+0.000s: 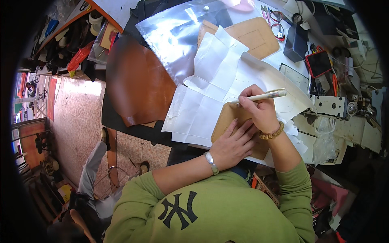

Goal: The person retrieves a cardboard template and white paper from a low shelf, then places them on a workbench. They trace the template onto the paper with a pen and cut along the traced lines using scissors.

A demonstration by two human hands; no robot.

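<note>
My right hand (260, 112) is closed around a pale pen (269, 95), its tip at the upper edge of a tan leather-like piece (223, 122) with rounded corners. Beneath that piece lies a creased white paper sheet (194, 115), spread over the table's near edge. Fingers apart, my left hand (231, 148) rests flat on the lower part of the tan piece, which it partly covers. The two hands are close together, the right one just above the left fingertips. A faint curved line shows on the paper by the pen tip.
A brown leather sheet (152, 87) and clear plastic (168, 30) lie left and beyond. Farther back are a stitched tan panel (265, 34), glasses (277, 30) and a dark box (296, 43). A pale sewing machine (330, 106) stands right. Another person's leg (91, 168) shows at left.
</note>
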